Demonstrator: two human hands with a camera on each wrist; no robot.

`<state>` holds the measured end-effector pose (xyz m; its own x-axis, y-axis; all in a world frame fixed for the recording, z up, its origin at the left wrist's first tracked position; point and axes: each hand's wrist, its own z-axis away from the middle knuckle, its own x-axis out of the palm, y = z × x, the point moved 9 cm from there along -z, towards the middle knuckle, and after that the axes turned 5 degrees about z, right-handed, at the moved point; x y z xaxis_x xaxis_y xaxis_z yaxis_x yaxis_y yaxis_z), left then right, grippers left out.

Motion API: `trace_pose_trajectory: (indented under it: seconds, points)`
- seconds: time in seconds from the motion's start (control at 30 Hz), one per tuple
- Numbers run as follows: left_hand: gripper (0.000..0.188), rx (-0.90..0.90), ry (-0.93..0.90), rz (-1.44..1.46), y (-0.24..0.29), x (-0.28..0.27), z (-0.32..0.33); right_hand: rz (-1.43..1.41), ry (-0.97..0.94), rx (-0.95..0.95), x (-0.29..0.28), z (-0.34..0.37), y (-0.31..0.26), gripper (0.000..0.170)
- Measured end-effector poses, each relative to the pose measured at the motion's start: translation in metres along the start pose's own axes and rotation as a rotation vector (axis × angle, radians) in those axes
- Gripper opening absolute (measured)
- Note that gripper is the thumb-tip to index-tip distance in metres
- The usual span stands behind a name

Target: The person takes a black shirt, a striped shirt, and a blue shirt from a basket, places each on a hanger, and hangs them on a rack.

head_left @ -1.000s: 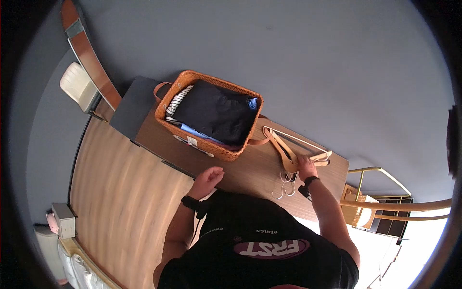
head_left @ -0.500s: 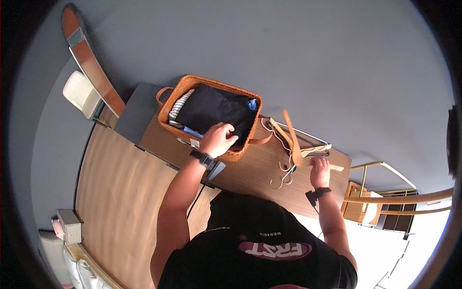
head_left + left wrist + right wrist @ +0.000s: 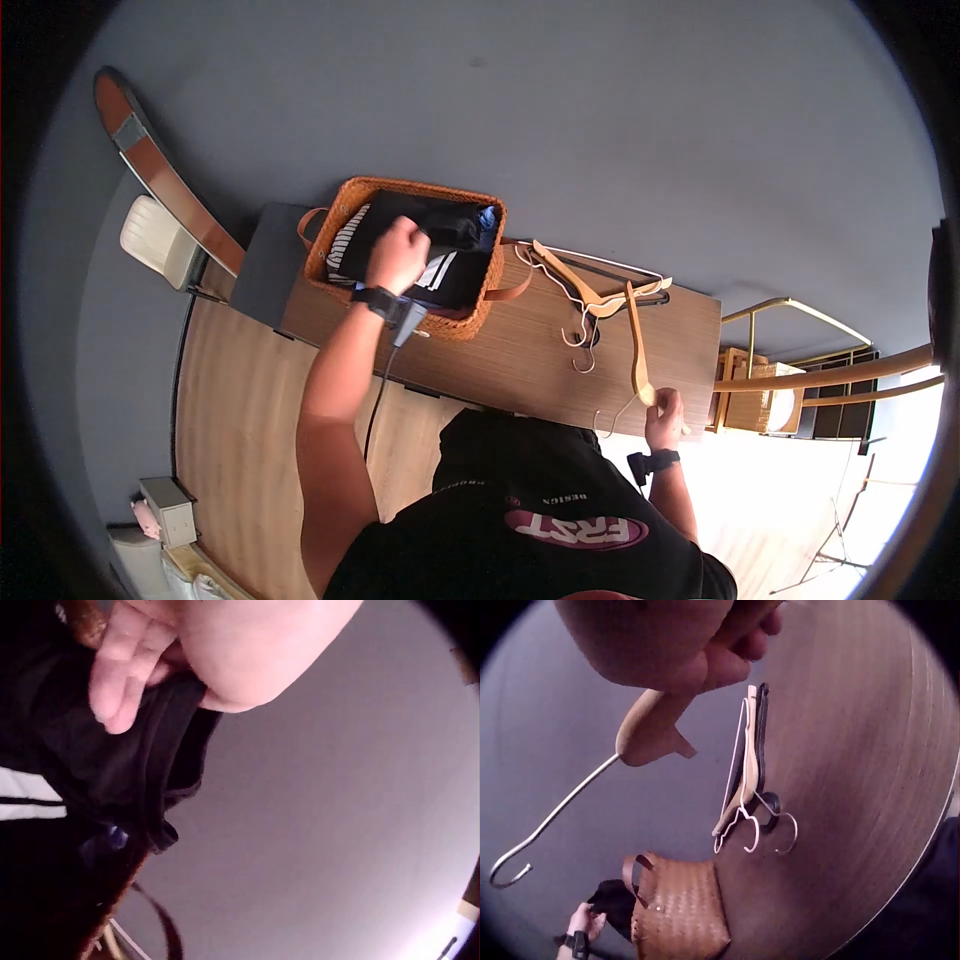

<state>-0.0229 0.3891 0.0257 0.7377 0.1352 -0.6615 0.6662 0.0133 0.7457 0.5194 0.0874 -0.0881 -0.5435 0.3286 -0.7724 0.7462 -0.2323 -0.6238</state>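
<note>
Over the woven basket, my left hand pinches a black garment with white stripes; in the left wrist view its folded hem hangs from the fingers. My right hand grips one arm of a wooden hanger near the table's right end. That hanger's metal hook points away from the hand in the right wrist view. Other hangers, one wooden, the rest white and black, lie together on the table between basket and right hand.
The brown table runs along a grey wall. Striped and blue clothes lie in the basket, whose leather handle sticks out on the right. A gold-coloured rack stands beyond the table's right end, and a white chair at the left.
My left hand has gone further into the basket and lifted part of the black garment. My right hand has carried the wooden hanger away from the other hangers, toward my body.
</note>
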Motion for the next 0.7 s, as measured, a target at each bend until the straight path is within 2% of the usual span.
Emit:
trace_pose_trajectory:
  seconds: [0.07, 0.13, 0.2, 0.23, 0.33, 0.43, 0.53, 0.57, 0.67, 0.7]
  points:
    - [0.022, -0.142, 0.076, 0.304, 0.039, -0.052, 0.005, -0.072, 0.017, 0.060, 0.002, 0.004, 0.005, 0.025]
    - [0.023, -0.006, 0.270, 0.442, 0.061, -0.100, 0.001, -0.111, 0.029, 0.065, -0.001, 0.003, 0.002, 0.027]
    - [0.024, 0.098, 0.374, 0.534, 0.076, -0.138, -0.004, -0.191, 0.010, 0.113, -0.001, -0.003, 0.007, 0.028]
    - [0.025, 0.125, 0.395, 0.586, 0.085, -0.153, -0.005, -0.092, 0.012, 0.070, -0.009, -0.007, -0.004, 0.019]
    - [0.025, 0.148, 0.450, 0.676, 0.122, -0.191, 0.008, -0.024, 0.008, 0.012, -0.018, -0.016, -0.004, 0.013]
    - [0.026, 0.209, 0.548, 0.617, 0.151, -0.229, 0.019, -0.173, 0.025, 0.036, -0.025, -0.024, 0.009, 0.014]
    - [0.028, 0.268, 0.635, 0.530, 0.189, -0.269, 0.042, -0.144, -0.059, -0.007, -0.032, -0.035, 0.020, 0.013]
    - [0.029, 0.279, 0.704, 0.481, 0.206, -0.284, 0.054, -0.173, -0.023, -0.018, -0.039, -0.035, 0.019, 0.013]
    - [0.034, 0.319, 0.913, 0.297, 0.272, -0.327, 0.104, -0.430, -0.103, 0.117, -0.021, -0.043, 0.065, 0.015]
    - [0.035, 0.373, 1.006, 0.254, 0.294, -0.340, 0.124, -0.561, -0.166, 0.201, -0.021, -0.045, 0.061, 0.016]
